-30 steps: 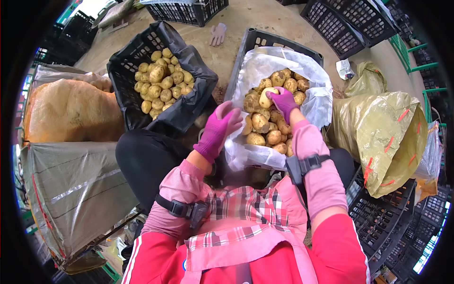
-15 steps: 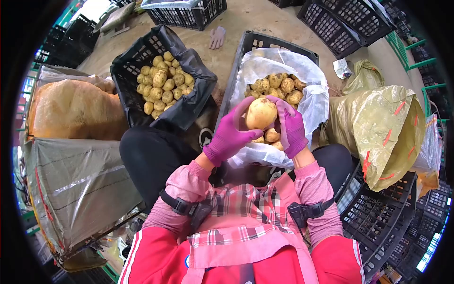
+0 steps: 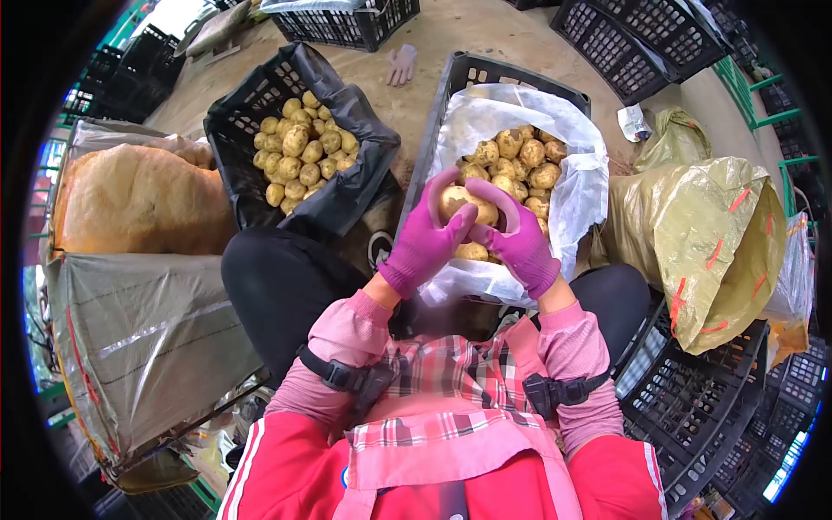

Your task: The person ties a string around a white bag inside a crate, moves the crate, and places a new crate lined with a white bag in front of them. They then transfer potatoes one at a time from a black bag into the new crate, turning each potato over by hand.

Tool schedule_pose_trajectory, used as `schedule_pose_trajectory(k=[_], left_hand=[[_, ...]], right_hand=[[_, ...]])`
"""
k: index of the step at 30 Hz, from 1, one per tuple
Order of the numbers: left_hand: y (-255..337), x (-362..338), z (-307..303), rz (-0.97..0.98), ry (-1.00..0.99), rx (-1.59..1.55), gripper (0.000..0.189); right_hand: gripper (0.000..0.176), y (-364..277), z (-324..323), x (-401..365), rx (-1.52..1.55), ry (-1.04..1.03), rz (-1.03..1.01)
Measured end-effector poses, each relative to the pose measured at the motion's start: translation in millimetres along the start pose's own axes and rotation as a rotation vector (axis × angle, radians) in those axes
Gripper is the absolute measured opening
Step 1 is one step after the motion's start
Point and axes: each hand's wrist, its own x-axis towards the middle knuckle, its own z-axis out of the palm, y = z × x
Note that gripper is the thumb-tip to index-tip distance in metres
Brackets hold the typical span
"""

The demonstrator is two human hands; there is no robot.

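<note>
Two hands in purple gloves hold a single potato [image 3: 462, 203] between them, seen from above by a camera on the person's head. The left hand [image 3: 422, 240] cups the potato from the left, with its fingers curled over the top. The right hand [image 3: 513, 241] presses against it from the right, thumb raised. Each hand's grip is closed on the potato, which is pale yellow with patches of dirt. It is held just above the near end of a black plastic crate [image 3: 475, 66] lined with a white plastic sheet [image 3: 574, 201]. A heap of similar potatoes [image 3: 518, 163] lies inside that sheet, just beyond the hands.

To the left, apart from the first crate, stands a second black crate [image 3: 241, 102] with a black plastic liner [image 3: 347, 186]. It holds a pile of smaller potatoes [image 3: 299, 152]. Further left lies a full brown mesh sack [image 3: 130, 204], resting above grey sheeting [image 3: 139, 338]. To the right sits a crumpled yellow-green sack [image 3: 711, 234] with orange marks.

A loose pale glove [image 3: 400, 62] lies on the dirt floor [image 3: 485, 30] between the two crates, at their far end. Empty black crates [image 3: 641, 43] stand beyond it. The person wears pink sleeves, a black strap [image 3: 334, 374] on each forearm, and a checked apron over a red jacket.
</note>
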Motion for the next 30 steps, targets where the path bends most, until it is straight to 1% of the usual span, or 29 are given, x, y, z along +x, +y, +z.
schedule_pose_trajectory(k=[3, 4, 6, 7, 9, 11, 12, 13, 14, 15, 17, 18, 20, 21, 22, 23, 25, 26, 27, 28, 29, 30], left_hand=[[-3.2, -1.2, 3.3, -0.123, 0.020, -0.026, 0.045], [2.1, -1.4, 6.7, -0.099, 0.086, 0.011, 0.037], [-35.7, 4.7, 3.7, 0.039, 0.078, 0.125, 0.035], [-36.1, 7.9, 2.4, 0.027, 0.085, 0.112, 0.033], [-30.2, 15.5, -1.0, 0.003, 0.099, 0.087, 0.033], [-16.5, 16.2, -7.0, -0.388, 0.111, -0.199, 0.047], [-22.4, 20.2, -9.9, -0.642, 0.146, -0.420, 0.038], [-34.9, 23.8, -13.0, -0.656, 0.209, -0.485, 0.032], [-65.5, 27.9, -18.9, -0.452, 0.276, -0.280, 0.033], [-71.5, 30.6, -22.3, -0.249, 0.338, -0.076, 0.035], [-81.8, 26.3, -16.4, -0.296, 0.291, -0.196, 0.041], [-73.0, 26.1, -13.4, -0.316, 0.268, -0.255, 0.044], [-48.9, 24.7, -8.0, -0.355, 0.217, -0.369, 0.053], [-34.7, 21.8, -4.9, -0.379, 0.190, -0.427, 0.057], [-10.2, 15.8, -1.6, -0.594, 0.124, -0.683, 0.058], [-9.3, 15.4, -3.1, -0.577, 0.180, -0.694, 0.056], [-11.5, 18.0, -14.2, -0.542, 0.291, -0.710, 0.052], [-25.4, 27.6, -32.0, -0.490, 0.392, -0.823, 0.048], [-37.3, 37.8, -57.0, -0.405, 0.469, -1.002, 0.048], [-31.2, 43.9, -75.0, -0.249, 0.566, -1.105, 0.055], [-47.5, 49.6, -105.3, -0.209, 0.527, -1.324, 0.058], [-41.0, 49.7, -112.7, -0.257, 0.510, -1.436, 0.060]], right_hand=[[0.065, 0.2, 9.5, -1.0, -0.132, 0.043, -0.027], [0.067, 1.5, 11.6, -2.0, -0.114, 0.061, -0.012], [0.067, 17.8, 14.6, -3.0, -0.152, 0.092, -0.056], [0.067, 20.9, 15.9, -3.3, -0.172, 0.108, -0.079], [0.068, 16.8, 13.8, -4.9, -0.114, 0.105, -0.051], [0.068, 7.0, 11.6, -5.2, -0.013, 0.123, -0.008], [0.068, 0.7, 8.3, -4.4, 0.059, 0.140, 0.023], [0.068, -2.7, 3.4, -2.4, 0.129, 0.156, 0.052], [0.066, 6.7, -3.9, -1.2, 0.252, 0.201, 0.048], [0.062, 2.0, -11.5, -1.0, 0.375, 0.234, 0.076], [0.060, 7.6, -25.1, 5.1, 0.477, 0.356, 0.100], [0.055, 4.8, -25.8, 5.0, 0.405, 0.423, 0.105], [0.055, -4.2, -23.2, 4.7, 0.009, 0.330, 0.060], [0.054, -4.4, -16.6, 7.0, -0.026, 0.262, -0.003], [0.054, -4.6, -9.9, 9.1, -0.057, 0.196, -0.068], [0.054, 0.1, -7.1, 12.5, -0.001, 0.111, -0.051], [0.059, 41.6, -11.7, 26.1, 0.075, 0.237, 0.038], [0.062, 61.9, -17.1, 31.0, -0.267, 0.194, 0.129], [0.066, 82.0, -25.2, 33.7, -0.610, 0.148, 0.220], [0.070, 100.8, -30.4, 32.5, -0.955, 0.096, 0.316], [0.074, 116.8, -27.0, 30.4, -0.942, 0.055, 0.405], [0.074, 135.9, -21.7, 28.2, -1.019, 0.044, 0.407]])
